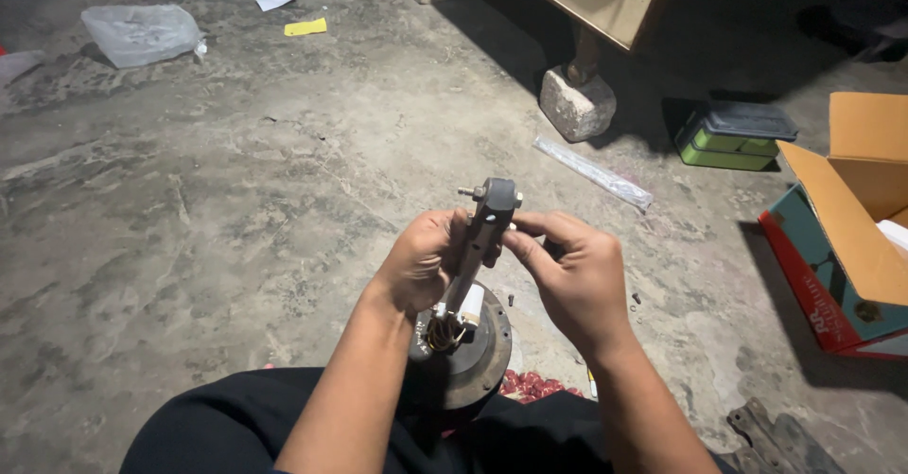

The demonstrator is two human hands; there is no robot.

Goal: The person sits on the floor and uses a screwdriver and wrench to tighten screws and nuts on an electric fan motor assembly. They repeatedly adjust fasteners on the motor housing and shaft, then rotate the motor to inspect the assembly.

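Resting on the person's lap, low in the middle of the view, was a motor assembly [470,337]: a dark round metal housing with copper windings showing and a long grey shaft bracket [484,233] rising from it, capped by a dark head with a small bolt sticking out sideways. Left hand [421,261]: fingers wrapped around the bracket's mid-length, closed on it. Right hand [572,275]: thumb and forefinger pinched against the bracket's upper side just below the head, other fingers curled loosely. Handling, as judged: heavy and rigid at the housing, likely greasy on bare metal; the windings and thin wires looked fragile, so the bracket or housing rim would be the safer holds. Small dark screws [512,299] lay on the concrete floor [236,209] just beside the housing, easily lost. Further out: a red patterned cloth [530,385] under the housing; a clear plastic sleeve [593,172] beyond the hands; a stone block [577,105] propping a furniture leg; a green lidded box [733,136]; an open cardboard carton [842,237] at right; a crumpled plastic bag [142,32] and paper scraps [305,27] at far left. Nothing stood between the hands and the assembly.
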